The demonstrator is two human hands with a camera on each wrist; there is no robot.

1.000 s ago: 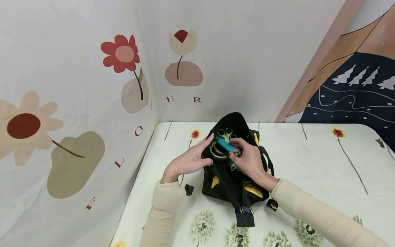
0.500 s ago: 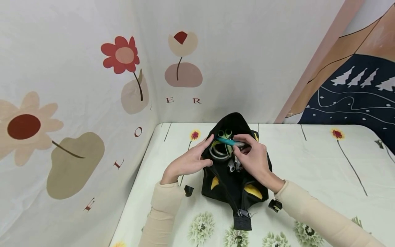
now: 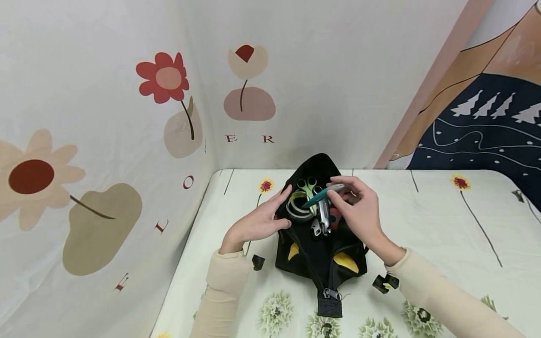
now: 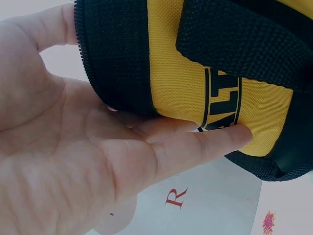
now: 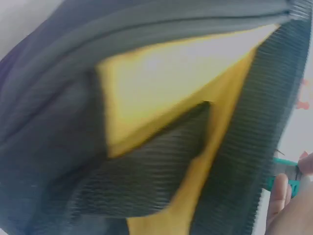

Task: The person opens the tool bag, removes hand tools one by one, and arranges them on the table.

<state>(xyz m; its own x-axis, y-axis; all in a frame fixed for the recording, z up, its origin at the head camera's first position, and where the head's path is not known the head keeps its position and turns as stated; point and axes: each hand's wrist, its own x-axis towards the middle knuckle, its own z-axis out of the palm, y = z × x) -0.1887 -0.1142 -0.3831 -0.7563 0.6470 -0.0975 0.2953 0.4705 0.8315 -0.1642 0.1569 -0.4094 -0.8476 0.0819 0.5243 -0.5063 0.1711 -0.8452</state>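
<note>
A black-and-yellow zippered tool bag point(image 3: 296, 253) lies unzipped on the table. My left hand point(image 3: 258, 220) holds its left rim; in the left wrist view the thumb goes behind the zipper edge while fingers lie along the yellow side. Between thumb and fingertips, my right hand point(image 3: 359, 209) pinches a slim teal-and-grey tool point(image 3: 319, 197) over the opening, tilted with its teal end down left. Inside are green-handled scissors point(image 3: 310, 183), a ring-shaped roll point(image 3: 297, 217), a silver metal tool point(image 3: 324, 216) and a red item point(image 3: 335, 218). The right wrist view shows the held tool point(image 5: 286, 183) beyond the bag's side.
A floral white cloth point(image 3: 422, 220) covers the table. One black buckle piece point(image 3: 258, 262) lies left of the bag, another point(image 3: 385, 283) to the right near the sleeve. Fabric walls stand behind and to the left. The bag's zipper pull point(image 3: 332, 294) points toward me.
My right hand has drawn the teal-and-grey tool to the right and turned it, uncovering the silver tool and red item. My left hand stays on the rim.
</note>
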